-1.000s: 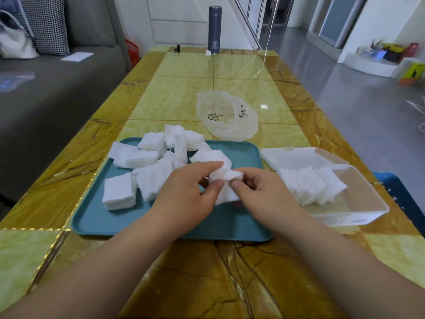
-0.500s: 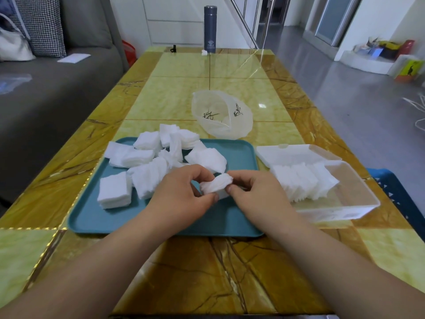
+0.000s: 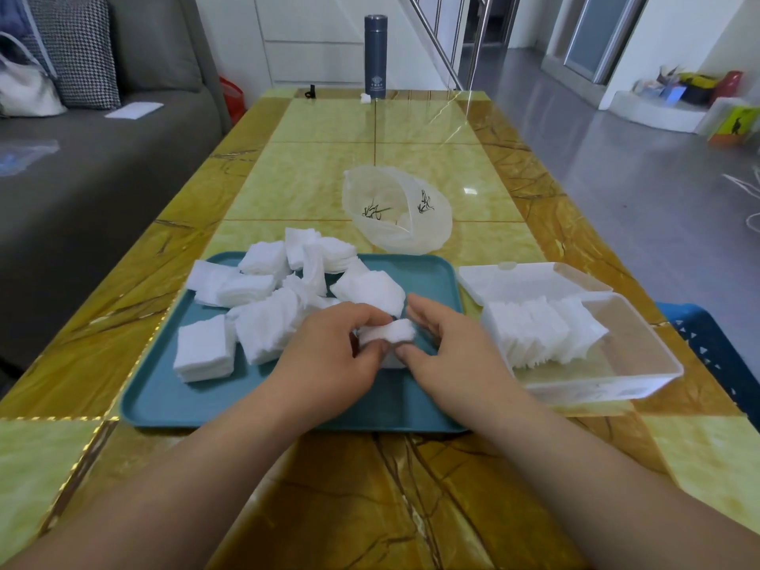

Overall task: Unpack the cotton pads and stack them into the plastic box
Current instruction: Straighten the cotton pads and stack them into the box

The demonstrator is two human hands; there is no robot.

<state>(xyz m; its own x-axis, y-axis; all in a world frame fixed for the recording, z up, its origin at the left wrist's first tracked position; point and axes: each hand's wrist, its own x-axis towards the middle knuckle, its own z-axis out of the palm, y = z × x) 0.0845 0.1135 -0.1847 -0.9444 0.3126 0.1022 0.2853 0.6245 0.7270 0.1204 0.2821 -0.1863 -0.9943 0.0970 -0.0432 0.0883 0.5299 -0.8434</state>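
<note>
Head view, left to right. We note a grey sofa (image 3: 103,178) at the far left, beside the yellow marble-pattern table (image 3: 329,129). On the table sits a teal tray (image 3: 164,397). Loose cotton pads (image 3: 267,322) lie in uneven piles on the tray's left and far parts. The left hand (image 3: 329,355) is over the tray's centre, fingers curled, pinching the left end of a small pad bundle (image 3: 388,333). Beyond the tray we see a translucent plastic bag (image 3: 395,211) lying open on the table, and a dark flask (image 3: 375,55) standing upright at the far edge. The right hand (image 3: 452,351) grips the bundle's right end, thumb below, fingers curved over it. Just beside the tray's right edge is the clear plastic box (image 3: 641,364), its lid (image 3: 526,281) open and lying flat behind it. A row of stacked pads (image 3: 543,331) stands on edge in the box's left half.
</note>
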